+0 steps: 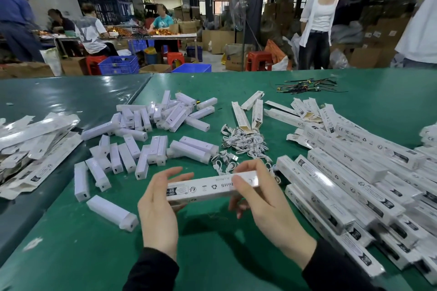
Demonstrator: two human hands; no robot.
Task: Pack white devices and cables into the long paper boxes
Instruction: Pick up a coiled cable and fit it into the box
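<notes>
**Both hands hold one long box level above the green table**

We hold a long white box [212, 186] between our two hands, just above the table [212, 255]. Its long axis runs left to right across our view, the right end tilted slightly up and away from us. The printed side faces up, with its lettering upside down to us.

Our left hand [160, 208] cups the left end, thumb under the near edge and fingers curved loosely over the far side. Our right hand [260, 198] grips the right part, thumb pressed on top and fingers curled beneath. Both sleeves are dark.

The table is covered in glossy green sheeting. Beyond the box, loose white devices [146, 139] lie scattered, pointing every way. A tangle of white cables [243, 144] sits at centre. Filled boxes [354, 184] are stacked in rows on the right, mostly slanting toward the near right. Flat, unfolded boxes [35, 149] pile up on the left. A few open boxes [248, 113] lie behind the cables, and a bundle of thin dark wires [307, 86] lies further back.

The room is a dim warehouse: cardboard cartons, blue crates, red stools, people seated at a far table, and two people standing at the right.
</notes>
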